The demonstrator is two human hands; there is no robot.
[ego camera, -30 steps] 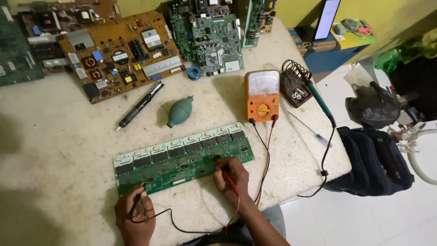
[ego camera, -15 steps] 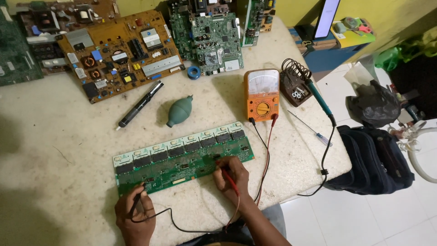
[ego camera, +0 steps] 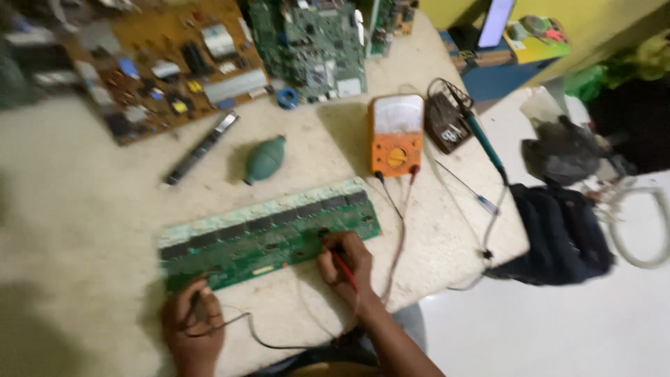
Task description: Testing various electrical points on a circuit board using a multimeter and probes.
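Head camera, looking down on a pale worktable (ego camera: 84, 209): a person's left hand (ego camera: 192, 328) at seven o'clock is closed around a black test probe (ego camera: 197, 301), its tip on the near left corner of a long green circuit board (ego camera: 269, 232) that lies slightly tilted across the middle of the table. The right hand (ego camera: 347, 264), at six o'clock, pinches a red test probe (ego camera: 342, 265) pen-style against the board's near edge, right of centre. Red and black leads run from both probes up to an orange analog multimeter (ego camera: 396, 135) standing just past the board's right end at one o'clock. A teal rubber blower bulb (ego camera: 264, 159) and a black pen-like tool (ego camera: 202, 148) rest apart from each other at eleven o'clock. Beyond them, at the table's far edge, lie a brown power board (ego camera: 164, 63) and a green main board (ego camera: 310, 45). A soldering iron with a teal handle (ego camera: 486, 145) sits near the table's right edge at two o'clock. A black bag (ego camera: 562, 234) lies on the white floor at three o'clock. Motion blur softens the whole scene.
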